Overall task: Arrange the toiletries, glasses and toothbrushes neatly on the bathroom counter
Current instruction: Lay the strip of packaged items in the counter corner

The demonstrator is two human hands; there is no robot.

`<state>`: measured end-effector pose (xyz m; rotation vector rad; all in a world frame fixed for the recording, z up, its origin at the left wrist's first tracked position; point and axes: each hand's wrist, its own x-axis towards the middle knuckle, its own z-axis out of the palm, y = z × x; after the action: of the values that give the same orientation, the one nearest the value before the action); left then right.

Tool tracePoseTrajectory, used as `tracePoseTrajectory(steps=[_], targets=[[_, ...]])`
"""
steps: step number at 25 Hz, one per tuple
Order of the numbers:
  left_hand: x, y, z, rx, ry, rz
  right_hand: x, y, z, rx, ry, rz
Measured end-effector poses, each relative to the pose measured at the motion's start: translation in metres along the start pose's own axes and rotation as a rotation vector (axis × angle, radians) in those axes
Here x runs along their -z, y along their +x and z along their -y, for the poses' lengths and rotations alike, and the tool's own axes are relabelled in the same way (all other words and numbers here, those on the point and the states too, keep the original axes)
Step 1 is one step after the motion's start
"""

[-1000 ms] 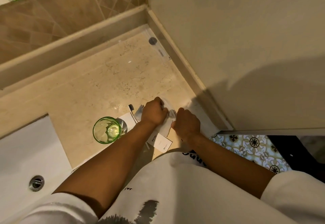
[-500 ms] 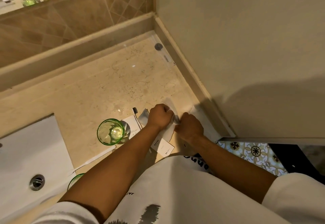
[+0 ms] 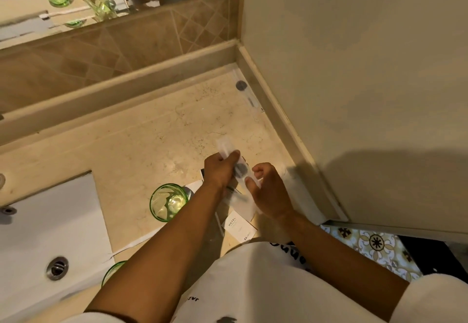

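Your left hand (image 3: 219,170) grips clear packet (image 3: 231,155), long axis 11-to-5; right hand (image 3: 269,191) at 4 o'clock, half-curled, grip unclear.

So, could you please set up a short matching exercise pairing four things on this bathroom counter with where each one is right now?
Things:
1. upright green drinking glass
2. clear plastic sachet with a dark round spot
3. white card printed HOTEL
4. second clear sachet with a dark dot

Places:
A. flat on the counter, between the forearms
B. in the far corner along the wall
C. held in the left hand
D. beside the white sink, left of the left forearm

Pairs: 1-D, 2-C, 3-A, 4-B
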<state>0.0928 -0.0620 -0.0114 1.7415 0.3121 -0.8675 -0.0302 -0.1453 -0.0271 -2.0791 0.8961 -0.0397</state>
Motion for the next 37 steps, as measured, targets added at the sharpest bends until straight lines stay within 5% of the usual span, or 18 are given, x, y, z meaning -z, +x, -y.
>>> tracePoseTrajectory(steps=[3,12,24,37], targets=[[0.015,0.004,-0.016,0.018,-0.182,0.011,0.005,0.011,0.009,-0.042,-0.060,0.121],[0.034,0.007,-0.045,0.053,-0.103,0.244,0.007,0.054,0.048,-0.023,0.132,0.055],[0.009,0.110,-0.108,0.004,-0.119,0.072,-0.004,0.125,0.043,-0.141,0.393,0.071],[0.001,0.186,-0.131,-0.116,0.332,0.171,-0.017,0.184,0.030,-0.199,0.372,-0.038]])
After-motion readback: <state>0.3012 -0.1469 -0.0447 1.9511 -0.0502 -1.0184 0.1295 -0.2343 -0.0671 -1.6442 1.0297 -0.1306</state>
